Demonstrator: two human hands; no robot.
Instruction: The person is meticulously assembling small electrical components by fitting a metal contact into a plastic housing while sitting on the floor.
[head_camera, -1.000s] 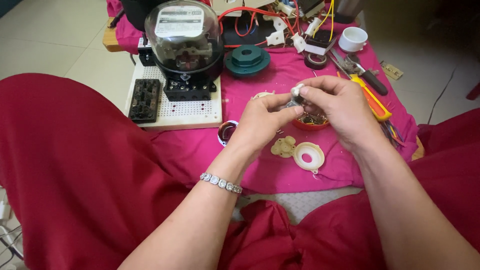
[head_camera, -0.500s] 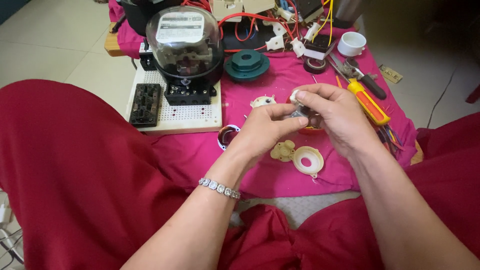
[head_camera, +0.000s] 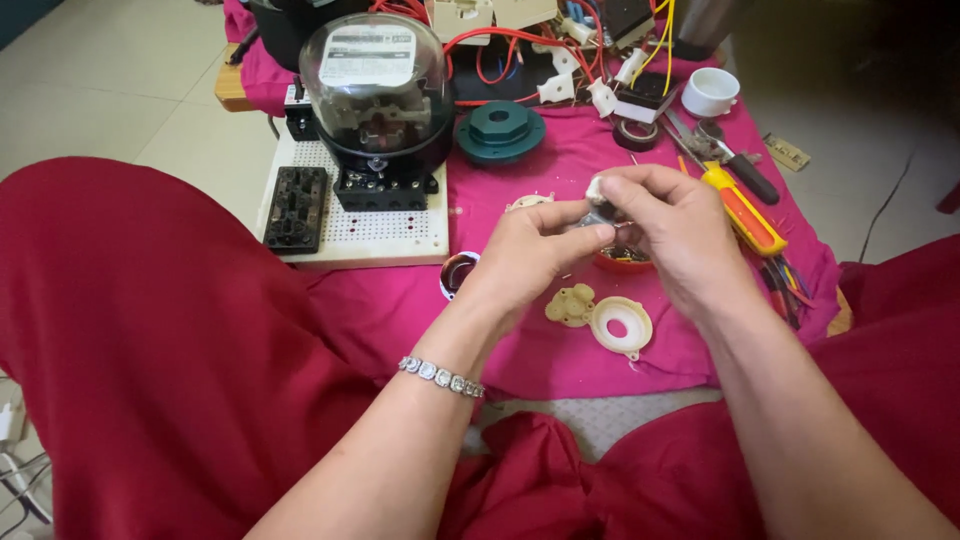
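Observation:
My left hand (head_camera: 535, 250) and my right hand (head_camera: 675, 235) meet above a pink cloth (head_camera: 400, 300). Together they pinch a small whitish and metal part (head_camera: 598, 200) between their fingertips. A bracelet sits on my left wrist. Just below the hands lie a cream ring-shaped piece (head_camera: 620, 325) and a small cream disc with holes (head_camera: 570, 305). A red cup of small bits (head_camera: 622, 260) sits partly hidden under my right hand.
A glass-domed electric meter (head_camera: 378, 95) stands on a white perforated board (head_camera: 360, 235) beside a black terminal block (head_camera: 295, 208). A teal round socket (head_camera: 500, 130), tape rolls, red wires, pliers, a yellow-red screwdriver (head_camera: 745, 212) and a white cup (head_camera: 710, 92) crowd the back. Red fabric covers my legs.
My hands have stayed together on the small part, shifting a little lower and turning it slightly. The head view has dropped a bit.

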